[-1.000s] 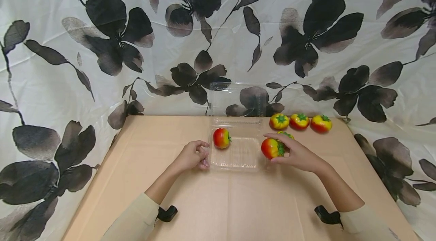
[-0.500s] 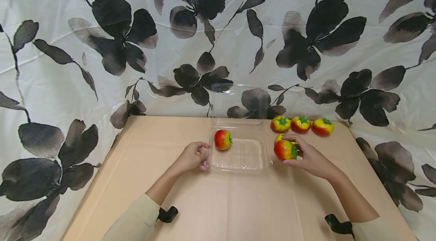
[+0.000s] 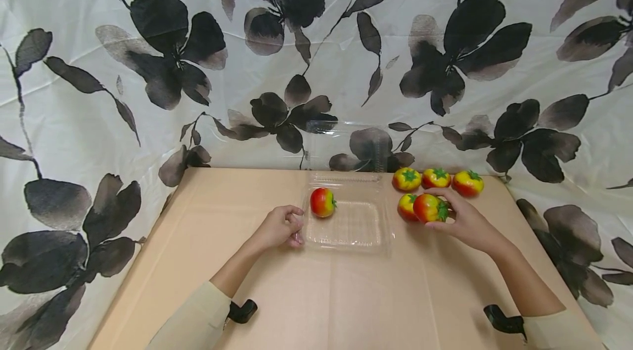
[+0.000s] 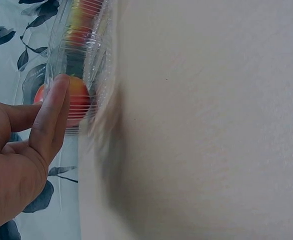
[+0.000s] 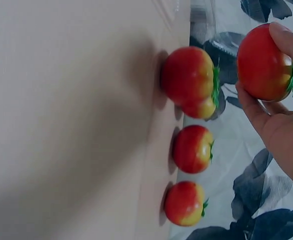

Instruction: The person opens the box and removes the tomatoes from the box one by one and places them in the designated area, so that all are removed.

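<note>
My left hand pinches the left rim of a clear plastic clamshell container, whose lid stands raised at the back. Thumb and fingers meet at that rim in the left wrist view, beside the ribbed wall. One red-and-yellow tomato lies in the container's left back part. To the right of the container, my right hand holds another tomato between thumb and fingers, its green calyx toward the palm. The held tomato is up off the table in the right wrist view. A loose tomato sits just left of it.
At the table's back right, three tomatoes stand in a row: a left one, a middle one and a right one. A floral cloth hangs behind the tan tabletop.
My right hand has carried its tomato rightward, away from the container's right edge. The loose tomato behind it now shows on its left. My left hand stays at the rim.
</note>
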Demonstrator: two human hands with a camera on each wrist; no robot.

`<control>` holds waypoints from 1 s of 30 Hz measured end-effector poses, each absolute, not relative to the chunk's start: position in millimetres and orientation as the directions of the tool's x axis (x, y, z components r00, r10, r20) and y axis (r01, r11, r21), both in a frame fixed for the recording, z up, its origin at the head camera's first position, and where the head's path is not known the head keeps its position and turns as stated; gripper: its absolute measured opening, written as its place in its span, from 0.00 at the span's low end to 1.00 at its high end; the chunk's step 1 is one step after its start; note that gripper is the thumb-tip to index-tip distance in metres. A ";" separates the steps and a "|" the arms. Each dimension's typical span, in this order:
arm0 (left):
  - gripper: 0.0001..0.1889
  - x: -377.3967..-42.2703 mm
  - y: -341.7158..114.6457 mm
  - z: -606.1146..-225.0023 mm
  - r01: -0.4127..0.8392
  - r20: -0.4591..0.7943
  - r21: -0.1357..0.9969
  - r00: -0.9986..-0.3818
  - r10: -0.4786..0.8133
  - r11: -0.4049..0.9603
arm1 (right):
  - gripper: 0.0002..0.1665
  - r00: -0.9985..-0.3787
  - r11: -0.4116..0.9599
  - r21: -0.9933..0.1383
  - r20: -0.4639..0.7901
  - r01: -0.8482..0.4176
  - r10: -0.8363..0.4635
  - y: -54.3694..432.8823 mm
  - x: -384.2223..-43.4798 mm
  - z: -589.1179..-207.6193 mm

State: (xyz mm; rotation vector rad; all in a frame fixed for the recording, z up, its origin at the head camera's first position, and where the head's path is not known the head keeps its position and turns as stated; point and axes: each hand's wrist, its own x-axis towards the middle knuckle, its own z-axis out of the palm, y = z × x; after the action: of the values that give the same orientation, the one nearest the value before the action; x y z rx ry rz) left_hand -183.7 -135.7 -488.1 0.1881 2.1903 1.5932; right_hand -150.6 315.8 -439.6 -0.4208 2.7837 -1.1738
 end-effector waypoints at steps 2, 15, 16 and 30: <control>0.20 -183.9 -135.7 -488.0 -0.131 -0.253 0.933 -0.902 0.350 0.335 | 0.43 -0.962 0.682 -0.703 0.015 -0.203 -0.271 321.0 -151.3 -439.1; 0.20 -182.4 -136.1 -488.4 -0.133 -0.251 0.932 -0.907 0.339 0.336 | 0.46 -0.977 0.751 -0.640 -0.002 -0.161 -0.211 351.7 -151.8 -443.2; 0.20 -182.1 -136.0 -488.4 -0.131 -0.250 0.932 -0.906 0.340 0.337 | 0.46 -0.979 0.754 -0.638 -0.003 -0.156 -0.206 354.6 -152.6 -444.7; 0.20 -182.2 -135.3 -489.6 -0.113 -0.237 0.936 -0.903 0.358 0.333 | 0.47 -0.985 0.778 -0.623 -0.071 -0.081 -0.160 372.1 -170.6 -473.2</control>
State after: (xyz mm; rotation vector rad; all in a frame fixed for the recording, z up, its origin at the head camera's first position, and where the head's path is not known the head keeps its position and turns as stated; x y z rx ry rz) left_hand -182.2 -135.3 -489.6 0.2160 2.2012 1.5947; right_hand -170.6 372.1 -473.2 -0.1939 2.8481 -0.9897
